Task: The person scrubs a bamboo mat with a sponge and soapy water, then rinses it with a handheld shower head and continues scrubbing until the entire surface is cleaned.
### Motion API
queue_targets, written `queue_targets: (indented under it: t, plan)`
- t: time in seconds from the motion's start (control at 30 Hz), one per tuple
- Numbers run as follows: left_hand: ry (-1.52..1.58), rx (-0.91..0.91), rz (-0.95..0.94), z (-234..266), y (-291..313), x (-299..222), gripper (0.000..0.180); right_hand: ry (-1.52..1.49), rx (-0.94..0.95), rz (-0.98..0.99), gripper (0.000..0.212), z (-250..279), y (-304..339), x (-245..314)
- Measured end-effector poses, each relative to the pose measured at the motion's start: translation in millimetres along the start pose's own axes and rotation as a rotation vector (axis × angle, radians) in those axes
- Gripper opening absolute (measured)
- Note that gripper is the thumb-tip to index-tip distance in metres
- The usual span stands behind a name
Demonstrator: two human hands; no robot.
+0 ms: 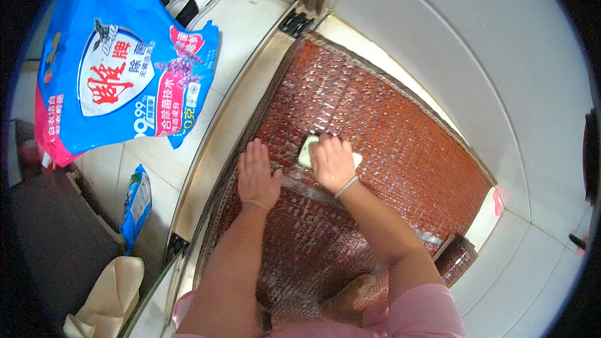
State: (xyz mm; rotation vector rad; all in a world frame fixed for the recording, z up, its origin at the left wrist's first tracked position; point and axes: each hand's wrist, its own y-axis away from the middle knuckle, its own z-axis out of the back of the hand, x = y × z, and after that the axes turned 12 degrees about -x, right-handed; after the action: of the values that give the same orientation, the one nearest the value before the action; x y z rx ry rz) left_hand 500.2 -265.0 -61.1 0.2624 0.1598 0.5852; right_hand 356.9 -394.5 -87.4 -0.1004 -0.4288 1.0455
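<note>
A wet, reddish-brown mat (382, 131) of small woven tiles with a dark edging spreads beneath both hands. My right hand (334, 164) is closed over a pale, oblong scrub brush (306, 153), pressing it to the mat. The brush's ends stick out on both sides of the fingers; its underside is hidden. To the left, my left hand (258, 178) lies flat near the mat's left edge, fingers stretched out and holding nothing. Streaks of whitish suds show on the mat around the hands.
A raised sill (216, 128) runs along the mat's left side. Beyond it are a large blue detergent bag (159, 31), a smaller blue packet (136, 203) and white slippers (197, 3). Pale walls (457, 31) close in on the right. A rolled mat end (456, 260) lies lower right.
</note>
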Motion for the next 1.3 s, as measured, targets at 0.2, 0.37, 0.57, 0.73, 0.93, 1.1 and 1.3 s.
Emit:
queue_targets:
  t: [0.2, 0.37, 0.57, 0.73, 0.93, 1.1, 1.3]
  plan:
    - [0.103, -0.123, -0.14, -23.5, 4.2, 8.4, 0.072, 0.397, -0.373, -0.194, 0.014, -9.4, -157.2, -113.8]
    - [0.004, -0.022, -0.125, -30.5, 8.9, 25.8, 0.071, 0.214, 0.089, -0.219, 0.013, -16.6, -141.5, -39.1]
    - [0.028, -0.121, -0.157, -25.3, 10.4, 26.2, 0.07, 0.093, 0.169, 0.065, 0.02, -31.2, -96.8, 26.5]
    - [0.135, -0.211, -0.191, -31.6, 2.4, 20.1, 0.071, 0.302, -0.38, -0.121, 0.012, -25.9, -198.7, -81.6]
    - [0.014, -0.047, -0.087, -25.4, 4.7, 17.9, 0.07, 0.074, 0.319, 0.094, 0.025, 2.4, -22.1, -5.3]
    - [0.0, -0.221, -0.164, -33.2, 7.9, 22.1, 0.071, 0.041, 0.124, 0.094, 0.023, 79.9, 77.9, -67.0]
    - [0.025, -0.334, -0.237, -45.2, 9.2, 10.5, 0.072, 0.523, -0.37, -0.312, 0.013, 62.6, 11.0, -201.9]
